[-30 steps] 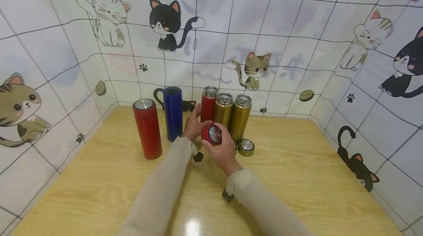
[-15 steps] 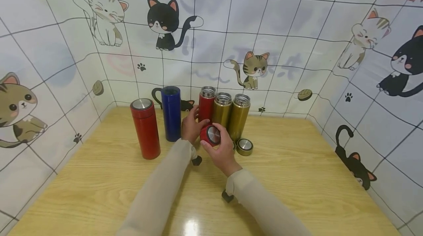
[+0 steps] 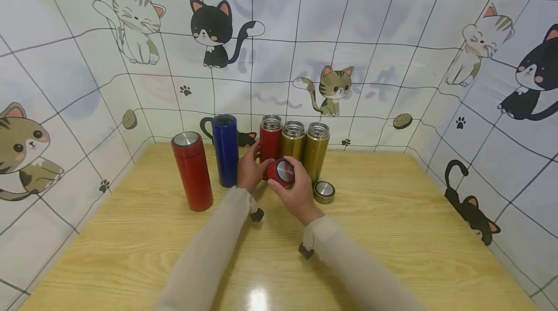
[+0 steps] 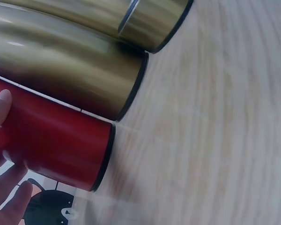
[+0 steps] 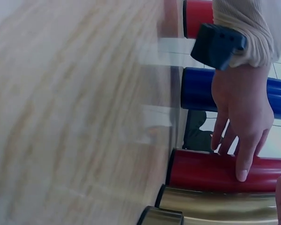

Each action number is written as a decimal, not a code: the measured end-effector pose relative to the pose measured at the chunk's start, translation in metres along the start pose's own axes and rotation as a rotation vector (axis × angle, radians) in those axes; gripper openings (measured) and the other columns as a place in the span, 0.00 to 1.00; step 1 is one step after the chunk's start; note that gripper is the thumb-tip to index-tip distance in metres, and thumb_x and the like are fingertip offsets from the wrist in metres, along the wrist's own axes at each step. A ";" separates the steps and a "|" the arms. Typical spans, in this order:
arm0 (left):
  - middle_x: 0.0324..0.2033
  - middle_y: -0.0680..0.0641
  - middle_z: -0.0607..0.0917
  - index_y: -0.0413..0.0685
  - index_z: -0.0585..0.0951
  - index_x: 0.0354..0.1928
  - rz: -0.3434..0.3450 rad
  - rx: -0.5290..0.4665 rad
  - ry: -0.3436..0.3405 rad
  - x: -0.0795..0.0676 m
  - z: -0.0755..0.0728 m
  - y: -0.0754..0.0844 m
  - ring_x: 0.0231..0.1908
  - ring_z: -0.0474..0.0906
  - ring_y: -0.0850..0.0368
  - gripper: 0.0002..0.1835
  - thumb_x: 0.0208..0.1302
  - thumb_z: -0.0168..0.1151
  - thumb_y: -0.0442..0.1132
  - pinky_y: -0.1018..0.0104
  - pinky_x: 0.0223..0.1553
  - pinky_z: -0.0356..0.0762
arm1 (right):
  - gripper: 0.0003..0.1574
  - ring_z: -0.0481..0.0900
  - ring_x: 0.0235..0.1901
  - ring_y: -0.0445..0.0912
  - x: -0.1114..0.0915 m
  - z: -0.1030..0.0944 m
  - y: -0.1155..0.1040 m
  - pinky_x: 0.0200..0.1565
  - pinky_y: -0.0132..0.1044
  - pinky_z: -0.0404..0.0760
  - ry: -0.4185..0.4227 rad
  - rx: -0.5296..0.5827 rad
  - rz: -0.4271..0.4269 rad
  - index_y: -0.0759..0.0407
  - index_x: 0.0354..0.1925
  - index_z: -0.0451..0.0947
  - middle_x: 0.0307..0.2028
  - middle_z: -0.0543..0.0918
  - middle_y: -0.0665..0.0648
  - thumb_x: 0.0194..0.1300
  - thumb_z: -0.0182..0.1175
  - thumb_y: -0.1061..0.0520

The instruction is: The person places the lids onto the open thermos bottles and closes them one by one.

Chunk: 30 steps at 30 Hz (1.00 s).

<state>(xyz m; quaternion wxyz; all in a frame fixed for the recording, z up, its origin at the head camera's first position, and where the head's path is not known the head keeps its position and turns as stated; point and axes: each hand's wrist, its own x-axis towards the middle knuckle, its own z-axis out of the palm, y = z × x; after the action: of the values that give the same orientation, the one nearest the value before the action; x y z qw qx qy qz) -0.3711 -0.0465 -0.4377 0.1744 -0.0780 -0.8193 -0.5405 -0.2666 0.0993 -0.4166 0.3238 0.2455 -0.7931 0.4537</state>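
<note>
My left hand (image 3: 249,171) holds the upright red flask (image 3: 270,142). In the left wrist view its thumb lies on the front of the flask, with other fingers round the far side. The flask's mouth is uncovered. In front of it my right hand (image 3: 301,191) grips a red lid (image 3: 282,172), its steel disc tilted up toward me. Two gold flasks (image 3: 293,142) (image 3: 317,148), both without lids, stand beside the red flask on the right. A gold lid (image 3: 324,192) rests on the table; in the left wrist view a gold lid (image 4: 154,23) sits close to the gold flasks.
At the left stands a taller red flask (image 3: 192,173) with its lid on. Between it and my left hand is a blue flask (image 3: 226,153) with a handle. A cat-print sheet (image 3: 279,59) hangs behind and beside the wooden table (image 3: 383,243).
My right hand with the red lid has shifted slightly up and to the right, covering the second gold lid in the head view. My left hand stays on the red flask.
</note>
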 end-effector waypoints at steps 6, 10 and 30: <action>0.59 0.45 0.78 0.52 0.70 0.68 0.061 0.016 0.013 -0.002 -0.007 -0.002 0.53 0.79 0.46 0.36 0.57 0.73 0.40 0.52 0.55 0.76 | 0.40 0.74 0.54 0.50 0.006 -0.001 -0.003 0.56 0.46 0.76 -0.006 -0.009 0.015 0.64 0.63 0.65 0.58 0.75 0.59 0.59 0.68 0.48; 0.60 0.46 0.78 0.52 0.70 0.68 0.047 0.026 0.007 -0.005 -0.010 -0.001 0.54 0.79 0.47 0.36 0.58 0.72 0.41 0.53 0.55 0.76 | 0.40 0.74 0.54 0.50 0.009 -0.002 -0.003 0.56 0.46 0.76 0.000 -0.008 0.000 0.63 0.63 0.66 0.57 0.75 0.59 0.59 0.67 0.48; 0.57 0.49 0.80 0.56 0.73 0.66 0.073 0.011 -0.015 -0.021 -0.020 -0.006 0.53 0.79 0.50 0.35 0.56 0.74 0.45 0.53 0.53 0.77 | 0.39 0.73 0.54 0.50 0.019 -0.008 0.001 0.56 0.47 0.76 0.010 -0.045 0.004 0.62 0.64 0.64 0.57 0.74 0.59 0.61 0.67 0.48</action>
<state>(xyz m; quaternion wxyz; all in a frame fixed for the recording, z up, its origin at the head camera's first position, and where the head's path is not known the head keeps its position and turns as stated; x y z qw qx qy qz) -0.3499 -0.0661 -0.4437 0.1884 -0.1111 -0.8203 -0.5285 -0.2778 0.1048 -0.3997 0.3322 0.2345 -0.8020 0.4376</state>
